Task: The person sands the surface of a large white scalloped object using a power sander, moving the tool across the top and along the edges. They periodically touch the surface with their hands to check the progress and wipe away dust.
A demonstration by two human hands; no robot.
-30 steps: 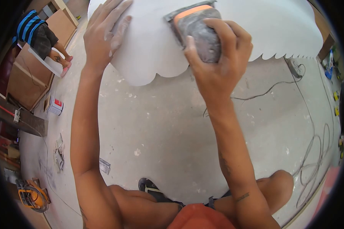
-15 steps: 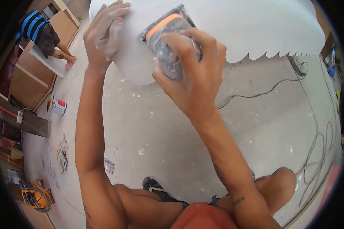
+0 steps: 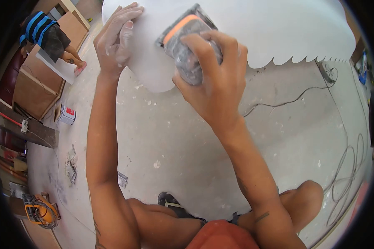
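Gripping a dusty grey hand sander with an orange stripe (image 3: 190,41), the person's right hand (image 3: 212,79) has its fingers wrapped over the top of the tool and closed tight around its body, pressing it flat on a large white panel with a scalloped lower edge (image 3: 274,29). Just left of that grip, the left hand (image 3: 116,39) lies on the same panel near its rounded corner, fingers loosely together and dusted white, palm resting on the surface and holding nothing. Below the sander hand stretches a bare concrete floor (image 3: 174,137) flecked with white spots, and off to its right a thin grey cable (image 3: 340,166) loops across that floor. Far to the left of the left hand stands a small white tin with a red label (image 3: 65,115), beside brown wooden cabinet boxes (image 3: 37,89). Beyond them another person in a blue striped shirt (image 3: 43,31) bends over. Lower left sits an orange power tool (image 3: 39,209).
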